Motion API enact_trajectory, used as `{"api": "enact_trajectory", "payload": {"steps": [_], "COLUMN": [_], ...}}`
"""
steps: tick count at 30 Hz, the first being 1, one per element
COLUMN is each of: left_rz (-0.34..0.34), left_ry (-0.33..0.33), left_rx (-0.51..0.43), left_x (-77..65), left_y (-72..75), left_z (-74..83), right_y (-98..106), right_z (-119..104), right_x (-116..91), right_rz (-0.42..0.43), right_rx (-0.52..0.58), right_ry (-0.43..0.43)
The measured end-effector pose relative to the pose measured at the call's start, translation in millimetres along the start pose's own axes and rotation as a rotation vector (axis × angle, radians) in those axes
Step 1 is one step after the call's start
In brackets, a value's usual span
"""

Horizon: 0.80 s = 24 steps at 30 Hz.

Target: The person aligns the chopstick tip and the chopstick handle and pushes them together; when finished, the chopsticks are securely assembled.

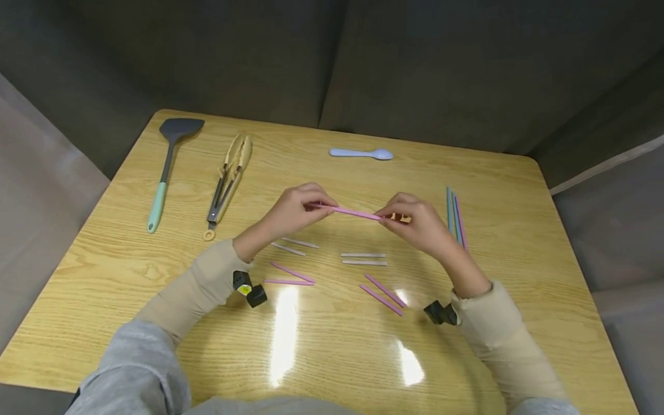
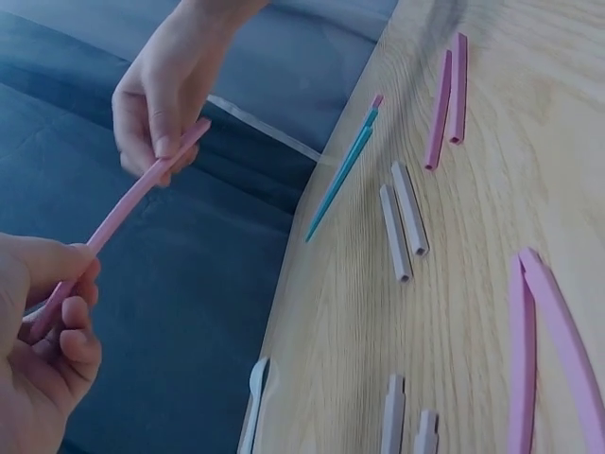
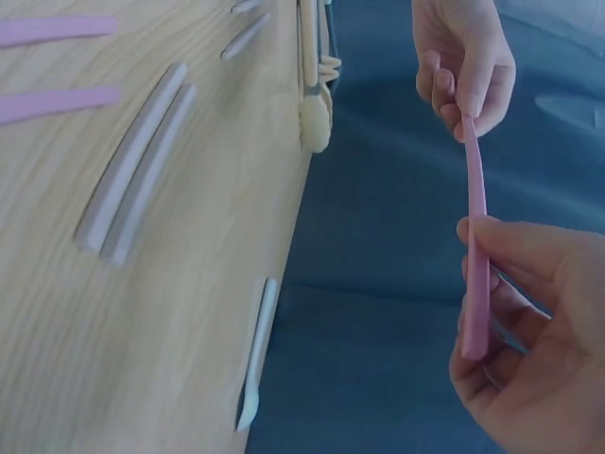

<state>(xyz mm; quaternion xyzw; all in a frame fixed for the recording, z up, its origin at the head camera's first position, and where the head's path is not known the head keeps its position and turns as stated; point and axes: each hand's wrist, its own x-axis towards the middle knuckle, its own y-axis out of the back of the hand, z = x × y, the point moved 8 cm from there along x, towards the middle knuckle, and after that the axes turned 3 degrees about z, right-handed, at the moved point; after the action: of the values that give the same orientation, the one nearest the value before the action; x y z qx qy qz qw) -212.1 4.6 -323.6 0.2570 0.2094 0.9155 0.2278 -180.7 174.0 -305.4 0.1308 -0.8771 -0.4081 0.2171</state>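
Above the middle of the table, a long, slim pink stick (image 1: 357, 213) spans both hands. My left hand (image 1: 297, 210) pinches its left end between thumb and fingers. At the other end, my right hand (image 1: 419, 227) grips it the same way. The left wrist view shows the pink stick (image 2: 128, 206) slightly bent, its near end partly hidden by the left fingers. Beneath the hands lie two pairs of grey sticks (image 1: 364, 263) and two pairs of shorter pink sticks (image 1: 381, 300). Some of the grey sticks (image 2: 395, 232) show hollow ends, others narrowed tips.
A spatula (image 1: 165, 167) and tongs (image 1: 228, 184) lie at the left of the table (image 1: 332, 357). A pale blue spoon (image 1: 360, 153) is near the back edge. Several blue and purple sticks (image 1: 450, 210) lie beside my right forearm.
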Motion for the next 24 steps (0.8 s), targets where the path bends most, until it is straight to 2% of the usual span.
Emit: {"api": "enact_trajectory", "payload": {"steps": [3, 5, 7, 11, 13, 15, 17, 18, 20, 22, 24], "left_rz": [-0.032, -0.056, -0.070, -0.079, -0.084, -0.094, -0.103, -0.107, -0.112, -0.117, -0.121], "left_ry": [0.065, 0.105, 0.139, 0.186, 0.207, 0.226, 0.240, 0.250, 0.261, 0.270, 0.278], "left_rx": [0.011, 0.026, 0.036, 0.060, 0.081, 0.101, 0.123, 0.131, 0.141, 0.149, 0.156], "left_x": [-0.6, -1.6, -3.3, -8.9, -11.5, -13.9, -15.6, -16.3, -17.8, -19.4, -21.1], "left_y": [0.9, 2.0, 3.7, 7.3, 8.8, 9.6, 10.3, 10.6, 11.0, 11.4, 11.5], "left_z": [-9.5, -16.2, -23.1, -35.2, -40.5, -45.3, -49.6, -51.4, -54.5, -57.2, -59.8], "right_y": [4, 9, 15, 28, 33, 36, 38, 38, 39, 41, 44], "right_z": [10, 22, 36, 76, 105, 146, 192, 214, 251, 269, 269], "right_x": [-6, -13, -23, -47, -64, -83, -103, -113, -130, -142, -148], "right_rz": [0.022, 0.040, 0.059, 0.091, 0.110, 0.136, 0.186, 0.199, 0.231, 0.241, 0.224], "right_rx": [0.016, 0.037, 0.061, 0.060, 0.036, 0.004, -0.033, -0.014, -0.080, -0.145, -0.175], "right_ry": [-0.031, -0.089, -0.168, -0.378, -0.489, -0.588, -0.641, -0.666, -0.700, -0.718, -0.751]}}
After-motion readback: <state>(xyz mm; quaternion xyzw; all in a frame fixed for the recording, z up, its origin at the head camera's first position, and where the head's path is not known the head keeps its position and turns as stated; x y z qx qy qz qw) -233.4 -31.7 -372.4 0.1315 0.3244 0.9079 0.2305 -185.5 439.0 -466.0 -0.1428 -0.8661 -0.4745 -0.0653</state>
